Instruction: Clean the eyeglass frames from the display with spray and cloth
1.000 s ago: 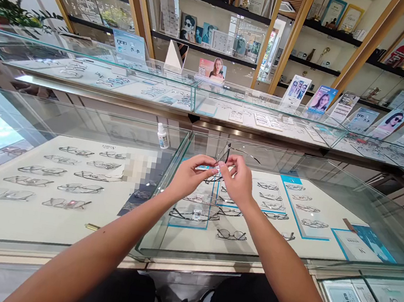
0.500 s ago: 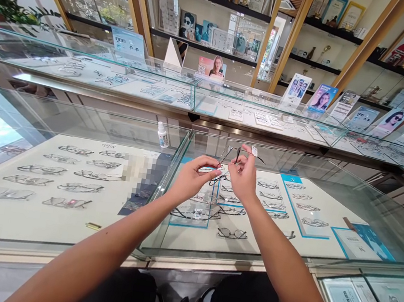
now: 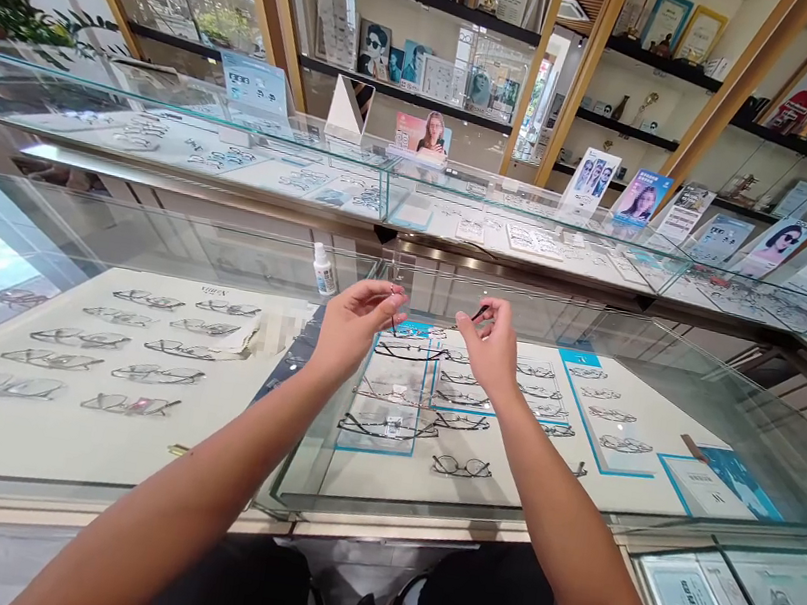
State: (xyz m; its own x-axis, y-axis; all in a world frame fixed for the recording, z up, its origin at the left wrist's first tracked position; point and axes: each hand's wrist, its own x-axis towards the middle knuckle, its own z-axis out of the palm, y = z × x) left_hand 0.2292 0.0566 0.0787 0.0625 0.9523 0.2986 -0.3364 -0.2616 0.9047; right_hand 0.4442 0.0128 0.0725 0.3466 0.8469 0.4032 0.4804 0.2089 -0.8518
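Above the glass counter, my left hand point(image 3: 355, 331) and my right hand point(image 3: 492, 346) are raised and apart, holding a pair of eyeglasses point(image 3: 480, 313) between them. Thumb and fingers of my left hand pinch one dark end of it. My right hand pinches a dark temple arm near its tip. The thin front of the frame is hard to make out against the display behind. Below lie several rows of eyeglasses in the display case, among them a dark pair point(image 3: 389, 429) with a white tag and a round-lensed pair point(image 3: 462, 467).
A white spray bottle point(image 3: 324, 271) stands left of my left hand. More glasses point(image 3: 157, 374) lie in the left case, near a small gold object point(image 3: 179, 450). Across from me runs a second glass counter point(image 3: 297, 150) with upright advertising cards point(image 3: 642, 197). A blue-and-white booklet point(image 3: 706, 486) lies at right.
My hands have moved apart, the left one going left and slightly up. The eyeglasses, held close between both hands before, are now spread between them. The view has barely shifted.
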